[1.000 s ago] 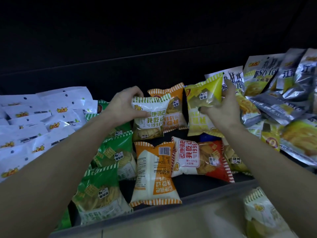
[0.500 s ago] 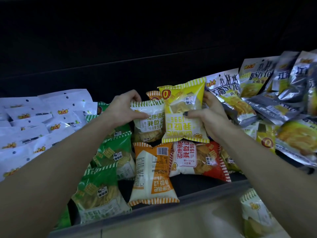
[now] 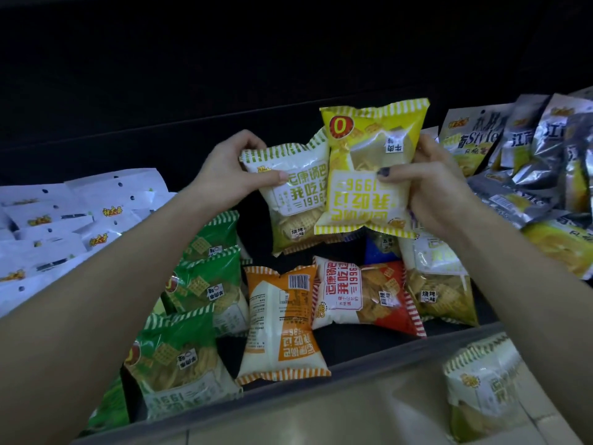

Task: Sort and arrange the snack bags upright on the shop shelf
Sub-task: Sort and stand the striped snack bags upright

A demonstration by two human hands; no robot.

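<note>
Nearest me, below both grips, an orange-and-white crinkled snack bag (image 3: 282, 322) lies flat, barcode up, beside a red-and-white bag (image 3: 365, 297) reading "1996". Above them my left hand (image 3: 224, 175) pinches an olive-striped white bag (image 3: 295, 200), also printed "1996", thumb across its front. My right hand (image 3: 433, 191) clamps a yellow striped bag (image 3: 369, 168), upside down, overlapping the white one. Right of that grip, silver foil bags (image 3: 529, 162) read "Style".
</note>
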